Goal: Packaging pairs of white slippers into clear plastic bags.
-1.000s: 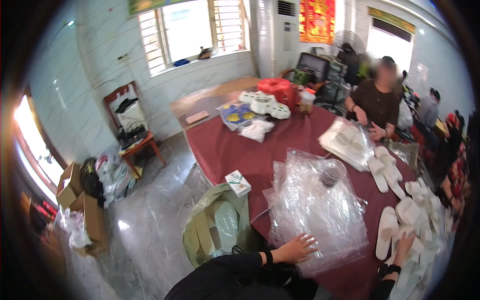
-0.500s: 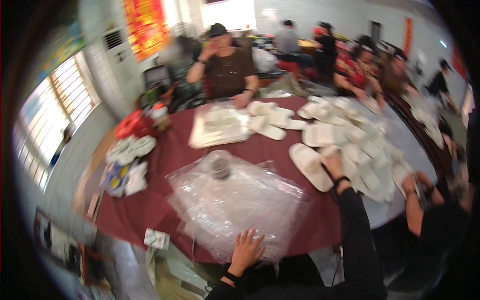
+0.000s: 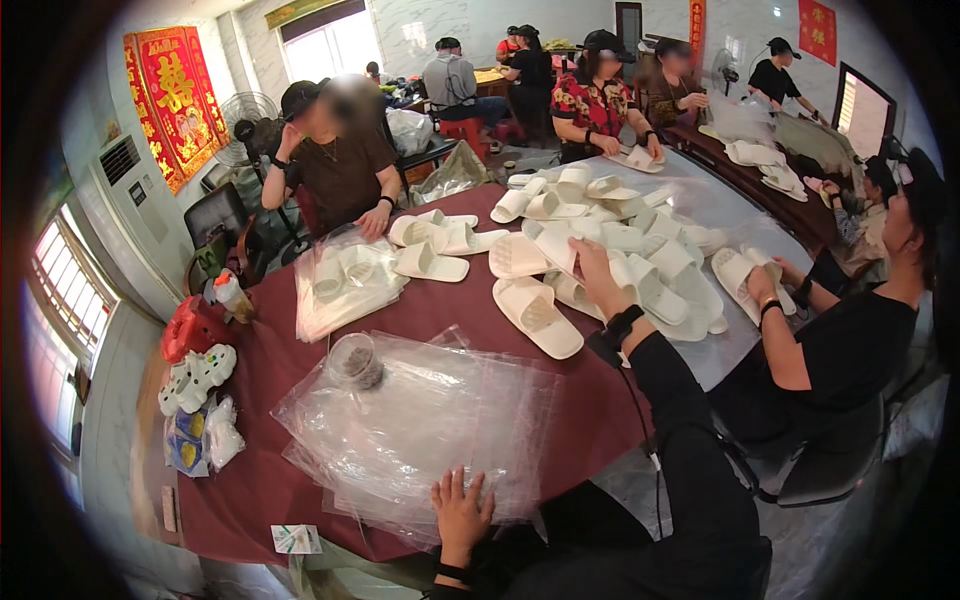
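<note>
Left hand lies flat, fingers spread, on the plastic bags; at two o'clock, right hand grips a white slipper.

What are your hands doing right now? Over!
Left hand flat on clear plastic bags. Right hand reaching into white slippers, grip unclear. Small jar sits on bags.

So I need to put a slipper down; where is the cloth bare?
Bare red cloth lies between the plastic bags and the slipper heap, left of the right hand. Another strip runs left of the bags, by the left hand. The heap itself is crowded.
</note>
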